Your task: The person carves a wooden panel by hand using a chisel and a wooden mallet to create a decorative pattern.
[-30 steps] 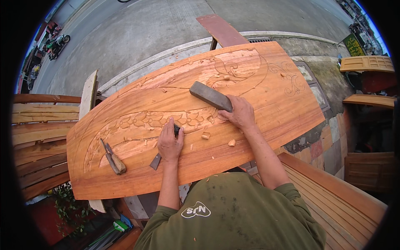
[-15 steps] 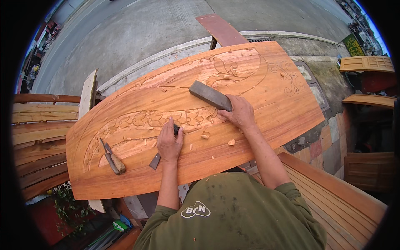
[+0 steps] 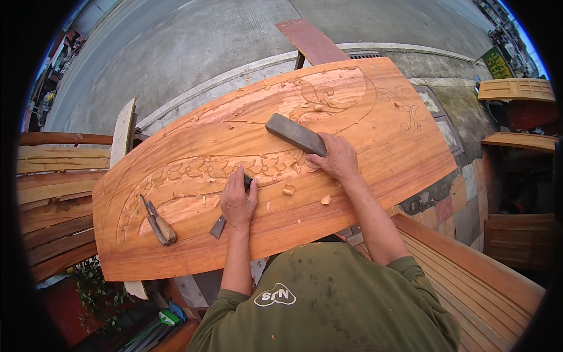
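A large reddish-brown wooden panel [image 3: 375,170] lies before me, carved with a band of leaves and flowers [image 3: 220,168]. My left hand [image 3: 237,202] rests on it below that band, closed around a flat dark chisel [image 3: 217,227]. The chisel's black end shows between thumb and fingers, its flat end sticks out below the palm, and the middle is hidden. My right hand [image 3: 337,157] grips the near end of a dark block-shaped mallet [image 3: 293,134], which slants up-left over the panel. Two more carving chisels [image 3: 158,226] lie together at the left, one with a wooden handle.
Wood chips [image 3: 288,190] are scattered over the panel. A pale board [image 3: 124,132] and a reddish plank [image 3: 311,42] jut out from beneath it. Slatted wood [image 3: 64,193] stands at the left, and a grooved wooden panel [image 3: 469,270] lies close at the right.
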A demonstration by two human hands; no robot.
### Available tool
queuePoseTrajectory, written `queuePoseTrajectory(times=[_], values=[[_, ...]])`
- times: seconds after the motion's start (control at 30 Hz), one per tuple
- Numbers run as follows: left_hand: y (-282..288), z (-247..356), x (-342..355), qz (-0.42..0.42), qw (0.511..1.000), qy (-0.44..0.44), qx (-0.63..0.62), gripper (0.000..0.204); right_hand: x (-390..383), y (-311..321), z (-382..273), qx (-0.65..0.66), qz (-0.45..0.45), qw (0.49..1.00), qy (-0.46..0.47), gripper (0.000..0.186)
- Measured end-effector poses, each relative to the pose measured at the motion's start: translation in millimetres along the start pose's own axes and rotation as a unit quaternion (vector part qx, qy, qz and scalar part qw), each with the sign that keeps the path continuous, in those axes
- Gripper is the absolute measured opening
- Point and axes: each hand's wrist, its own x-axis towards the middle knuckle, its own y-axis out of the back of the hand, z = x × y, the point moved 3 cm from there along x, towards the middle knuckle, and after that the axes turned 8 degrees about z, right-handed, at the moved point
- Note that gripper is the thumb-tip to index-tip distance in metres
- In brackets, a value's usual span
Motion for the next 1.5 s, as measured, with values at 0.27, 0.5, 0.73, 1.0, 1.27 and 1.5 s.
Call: queuePoseTrajectory(times=[0.27, 0.5, 0.73, 1.0, 1.27, 1.5], values=[[-0.8, -0.9, 0.1, 0.004, 1.000, -0.007, 0.003, 0.060, -0.2, -1.0, 0.7, -0.001, 0.004, 1.000, 0.002, 0.070], [-1.9, -1.3, 0.0, 0.003, 1.000, -0.007, 0.001, 0.059, -0.1, -0.9, 0.7, 0.000, 0.004, 1.000, 0.002, 0.070], [-1.8, -2.3, -0.6, 0.001, 1.000, -0.002, 0.001, 0.060, 0.1, 1.1, -1.2, -0.003, -0.002, 1.000, -0.002, 0.070], [-0.1, -0.6, 0.1, 0.006, 1.000, -0.004, 0.002, 0.059, 0.6, 0.3, -1.5, -0.002, -0.006, 1.000, -0.007, 0.069], [0.6, 0.8, 1.1, 0.002, 1.000, 0.003, -0.004, 0.059, 0.6, -0.2, -0.1, -0.003, -0.008, 1.000, -0.010, 0.070], [0.3, 0.2, 0.8, 0.005, 1.000, -0.005, 0.003, 0.059, 0.6, -0.6, -0.4, -0.001, -0.009, 1.000, -0.011, 0.069]])
